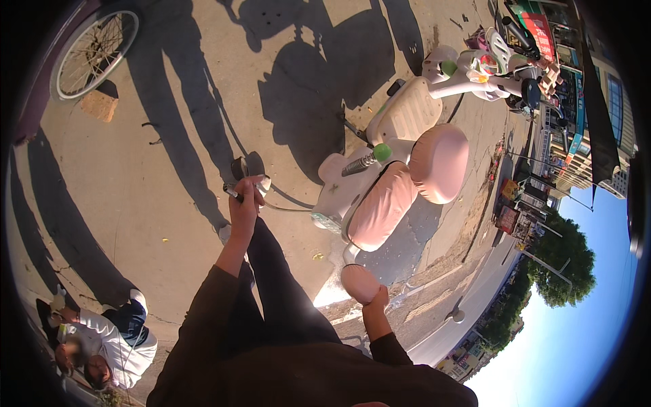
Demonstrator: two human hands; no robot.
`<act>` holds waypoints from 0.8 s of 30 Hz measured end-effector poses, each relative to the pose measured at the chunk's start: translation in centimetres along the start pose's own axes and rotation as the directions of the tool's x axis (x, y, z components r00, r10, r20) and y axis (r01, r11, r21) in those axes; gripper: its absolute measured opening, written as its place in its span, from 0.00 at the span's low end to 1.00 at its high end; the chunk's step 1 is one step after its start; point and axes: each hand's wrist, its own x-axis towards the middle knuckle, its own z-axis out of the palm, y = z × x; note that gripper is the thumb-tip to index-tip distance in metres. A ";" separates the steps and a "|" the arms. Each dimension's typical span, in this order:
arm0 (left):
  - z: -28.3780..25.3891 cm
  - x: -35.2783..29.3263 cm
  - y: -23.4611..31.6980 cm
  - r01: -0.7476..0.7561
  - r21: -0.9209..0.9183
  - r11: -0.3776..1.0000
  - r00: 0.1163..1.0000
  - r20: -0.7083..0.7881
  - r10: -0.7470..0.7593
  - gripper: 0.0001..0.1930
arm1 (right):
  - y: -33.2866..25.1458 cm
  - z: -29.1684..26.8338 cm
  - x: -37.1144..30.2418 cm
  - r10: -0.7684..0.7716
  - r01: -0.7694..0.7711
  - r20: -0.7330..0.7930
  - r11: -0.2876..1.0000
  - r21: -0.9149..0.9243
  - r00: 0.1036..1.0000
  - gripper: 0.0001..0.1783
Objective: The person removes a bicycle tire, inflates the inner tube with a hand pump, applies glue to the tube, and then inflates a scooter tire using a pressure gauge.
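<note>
My left hand [247, 198] is closed around a small dark piece with a shiny metal end [232, 192]; its exact kind I cannot make out. A dark hose [288, 201] runs along the ground close by, and whether it joins the held piece is unclear. In front of me to the right stands a pale electric scooter [336, 180] with a pink-covered long seat [384, 209] and a larger pink-covered seat [441, 163]. My right hand [377, 298] grips the edge of the small pink-covered backrest [359, 283] at the scooter's near end.
A bicycle wheel [95, 54] rests by a brick [99, 106] at the far left. One person in white [129, 356] is low at the near left. More parked scooters [522, 88] stand far right. A road [468, 285] runs along the right. Long shadows cross the pavement.
</note>
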 end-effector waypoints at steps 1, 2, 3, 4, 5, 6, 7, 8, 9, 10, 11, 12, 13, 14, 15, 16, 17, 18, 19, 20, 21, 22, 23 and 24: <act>2.1 1.7 2.0 -0.016 0.018 1.000 1.000 -0.003 0.016 0.18 | -0.3 0.4 -0.9 -0.032 0.032 -0.039 0.999 0.003 0.999 0.18; 4.6 3.3 4.2 -0.022 0.044 0.999 1.000 -0.006 0.022 0.18 | -0.2 0.5 -1.7 -0.051 0.051 -0.090 0.999 0.000 0.995 0.17; 7.1 4.8 5.5 -0.070 0.053 0.996 0.995 0.076 0.066 0.18 | 0.6 -0.5 -2.7 -0.043 0.042 -0.146 0.999 -0.011 0.988 0.19; 10.3 5.7 7.7 -0.024 0.097 0.995 0.997 0.079 0.016 0.18 | 2.1 -1.6 -2.9 -0.014 0.021 -0.156 0.999 0.040 0.988 0.20; 11.9 7.0 10.6 -0.106 0.145 0.984 0.992 0.086 0.094 0.19 | 3.0 -1.0 -1.8 -0.009 0.015 -0.109 0.998 0.062 0.994 0.22; 13.3 8.5 13.2 -0.194 0.180 0.964 0.978 0.105 0.178 0.19 | 3.0 0.0 -1.5 0.031 -0.027 -0.036 0.994 0.110 0.999 0.27; 14.2 10.1 15.0 -0.262 0.257 0.930 0.965 0.073 0.252 0.19 | 2.1 1.3 -2.4 0.093 -0.107 0.111 0.986 0.126 0.989 0.33; 15.6 11.4 16.4 -0.276 0.224 0.935 0.960 0.102 0.259 0.19 | 0.1 2.0 -4.5 0.147 -0.180 0.246 0.977 0.117 0.958 0.39; 19.1 12.0 18.0 -0.259 0.248 0.933 0.963 0.142 0.230 0.21 | -1.4 1.6 -6.9 0.139 -0.173 0.304 0.981 0.087 0.942 0.46; 22.5 12.2 19.2 -0.237 0.279 0.931 0.965 0.180 0.191 0.23 | -1.3 1.1 -8.4 0.081 -0.093 0.309 0.995 0.024 0.948 0.52; 25.6 13.5 19.7 -0.273 0.319 0.908 0.944 0.273 0.188 0.25 | -1.5 1.1 -9.6 0.019 -0.008 0.318 0.999 -0.033 0.948 0.60; 28.7 13.9 20.6 -0.363 0.339 0.868 0.906 0.347 0.244 0.25 | -0.3 0.7 -9.4 0.015 -0.026 0.328 0.999 0.030 0.945 0.63; 31.5 14.4 21.0 -0.411 0.330 0.850 0.878 0.395 0.271 0.25 | 1.1 0.6 -8.8 0.032 -0.064 0.320 0.994 0.089 0.947 0.64; 34.1 15.0 20.7 -0.452 0.317 0.834 0.847 0.445 0.290 0.25 | 2.6 0.3 -8.0 0.050 -0.099 0.306 0.984 0.148 0.951 0.66; 36.4 15.6 19.9 -0.482 0.329 0.812 0.798 0.547 0.252 0.24 | 4.8 -0.3 -6.7 0.099 -0.157 0.265 0.966 0.204 0.959 0.65; 38.1 16.1 19.1 -0.513 0.345 0.786 0.746 0.633 0.210 0.24 | 5.1 0.3 -6.0 0.134 -0.189 0.241 0.956 0.223 0.961 0.63; 40.1 16.0 17.8 -0.522 0.298 0.799 0.705 0.678 0.207 0.23 | 5.1 0.7 -5.4 0.167 -0.216 0.210 0.945 0.244 0.963 0.60; 41.5 15.8 16.8 -0.540 0.288 0.791 0.676 0.709 0.202 0.22 | 4.0 1.5 -5.3 0.185 -0.223 0.177 0.948 0.226 0.967 0.55; 42.7 15.8 16.2 -0.484 0.297 0.823 0.687 0.712 0.147 0.21 | 3.3 2.0 -5.5 0.217 -0.243 0.140 0.948 0.205 0.966 0.51; 43.1 15.2 15.3 -0.412 0.314 0.856 0.695 0.715 0.073 0.20 | 3.2 1.9 -6.0 0.294 -0.304 0.077 0.917 0.258 0.953 0.49; 43.1 15.0 13.6 -0.333 0.368 0.868 0.747 0.665 0.004 0.19 | 3.1 1.9 -6.5 0.366 -0.352 0.016 0.881 0.316 0.930 0.48; 42.7 14.0 11.9 -0.306 0.424 0.852 0.765 0.642 -0.045 0.19 | 3.1 2.3 -5.9 0.476 -0.406 -0.042 0.791 0.457 0.879 0.47; 42.3 13.4 10.5 -0.313 0.478 0.821 0.738 0.666 -0.107 0.18 | 3.1 2.9 -5.2 0.491 -0.399 -0.108 0.801 0.446 0.865 0.46; 40.6 12.8 9.4 -0.317 0.548 0.774 0.724 0.667 -0.176 0.17 | 3.0 3.2 -5.6 0.516 -0.417 -0.162 0.809 0.415 0.841 0.45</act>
